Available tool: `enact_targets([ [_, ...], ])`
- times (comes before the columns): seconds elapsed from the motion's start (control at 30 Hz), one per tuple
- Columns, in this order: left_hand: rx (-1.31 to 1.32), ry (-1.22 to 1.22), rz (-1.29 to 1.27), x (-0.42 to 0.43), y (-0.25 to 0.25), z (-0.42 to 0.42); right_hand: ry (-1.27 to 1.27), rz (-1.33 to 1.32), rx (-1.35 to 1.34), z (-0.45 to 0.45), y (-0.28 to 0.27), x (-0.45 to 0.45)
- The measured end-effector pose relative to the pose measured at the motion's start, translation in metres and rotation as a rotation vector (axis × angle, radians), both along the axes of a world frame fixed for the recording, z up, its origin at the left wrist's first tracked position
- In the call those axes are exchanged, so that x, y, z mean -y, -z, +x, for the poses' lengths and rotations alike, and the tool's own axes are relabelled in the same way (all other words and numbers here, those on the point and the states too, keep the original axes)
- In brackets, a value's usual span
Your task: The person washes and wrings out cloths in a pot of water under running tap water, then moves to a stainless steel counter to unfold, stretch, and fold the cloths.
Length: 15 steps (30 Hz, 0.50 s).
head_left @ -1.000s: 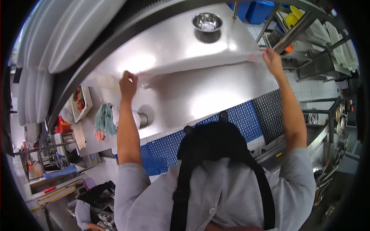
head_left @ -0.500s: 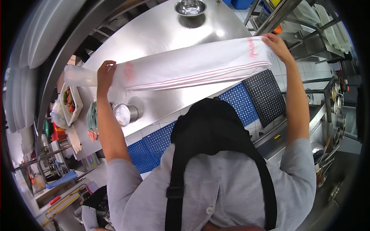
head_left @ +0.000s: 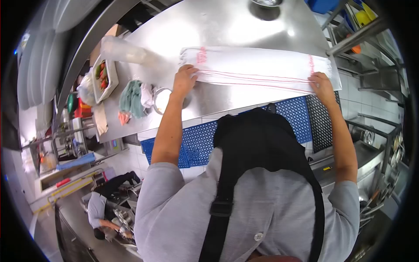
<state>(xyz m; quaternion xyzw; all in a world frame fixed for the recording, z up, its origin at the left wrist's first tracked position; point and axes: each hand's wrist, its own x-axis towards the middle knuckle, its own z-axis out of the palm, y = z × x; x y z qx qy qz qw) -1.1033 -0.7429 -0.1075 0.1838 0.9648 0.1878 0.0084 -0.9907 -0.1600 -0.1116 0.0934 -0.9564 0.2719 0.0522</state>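
Note:
A long white cloth (head_left: 257,65) with red stripes and red lettering near both ends lies folded on the steel table (head_left: 218,100). At its left end, my left hand (head_left: 186,78) pinches the near edge between closed fingers. My right hand (head_left: 321,85) has its fingers closed on the near edge at the right end, by the lettering. The fringed ends of the cloth stick out past both hands.
Left on the table are a clear plastic container (head_left: 120,50), a white basket of vegetables (head_left: 112,81), green cloths (head_left: 132,99) and a metal pot (head_left: 161,99). A steel bowl (head_left: 268,2) is at the far edge. Another person (head_left: 98,209) works at lower left.
The cloth, stretched between my hands in the air before, now lies on the table. Both hands have come down to its near edge, and the camera view has shifted.

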Motion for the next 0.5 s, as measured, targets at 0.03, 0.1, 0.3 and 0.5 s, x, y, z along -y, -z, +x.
enact_targets([
  [0.03, 0.012, -0.006, 0.003, 0.0, 0.0, -0.002, -0.026, 0.02, -0.015, 0.0, -0.004, 0.002],
  [0.1, 0.015, -0.02, -0.004, -0.001, -0.001, -0.003, -0.064, 0.068, -0.044, 0.001, -0.007, 0.001],
  [0.3, -0.047, -0.024, -0.051, -0.001, 0.005, -0.012, -0.085, 0.168, 0.001, -0.01, -0.005, -0.003],
  [0.5, -0.121, -0.034, -0.153, -0.005, 0.012, -0.02, 0.0, 0.143, 0.026, -0.018, -0.004, -0.002],
])
